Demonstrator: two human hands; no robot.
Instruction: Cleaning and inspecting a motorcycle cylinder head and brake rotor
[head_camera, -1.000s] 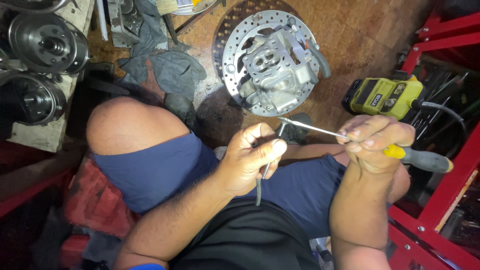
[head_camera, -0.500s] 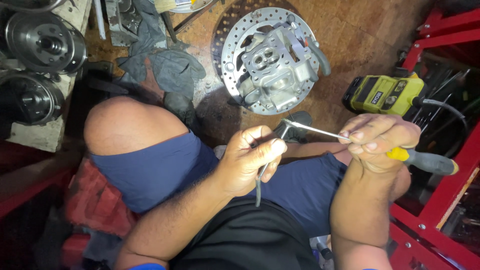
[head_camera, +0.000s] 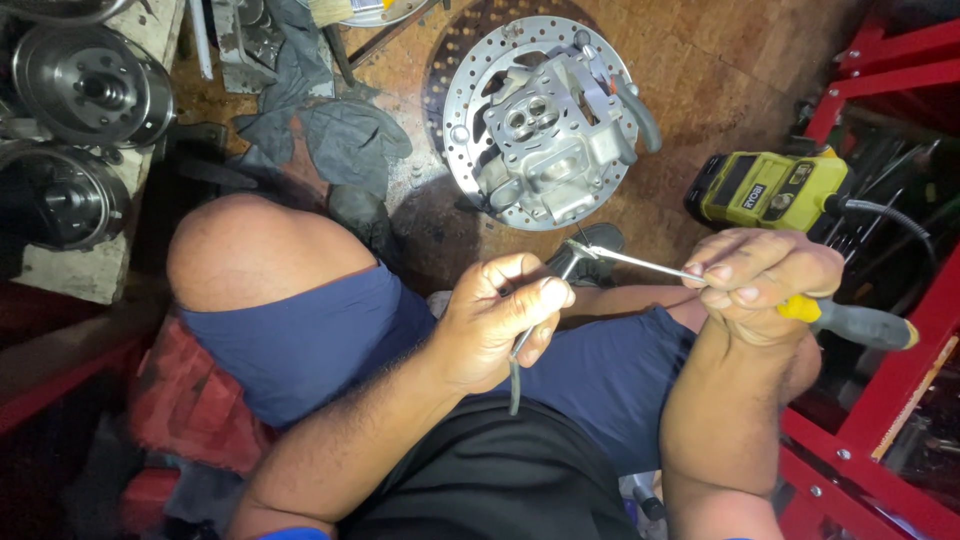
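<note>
At the top centre of the frame we see a drilled brake disc (head_camera: 470, 150) lying flat on the brown floor (head_camera: 740, 90), with a grey metal caliper casting (head_camera: 550, 135) resting on it. Left of it lies a dark crumpled rag (head_camera: 345, 135). Two round metal hubs (head_camera: 85, 90) sit at upper left. A yellow-green power tool (head_camera: 765, 190) lies at right, beside a red metal frame (head_camera: 880, 70).

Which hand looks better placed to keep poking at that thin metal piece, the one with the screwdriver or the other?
Probably the right hand: it grips the yellow-handled screwdriver, whose thin shaft already points at the top of the thin metal piece. The left hand is pinching that piece, so it seems busy steadying it.
</note>
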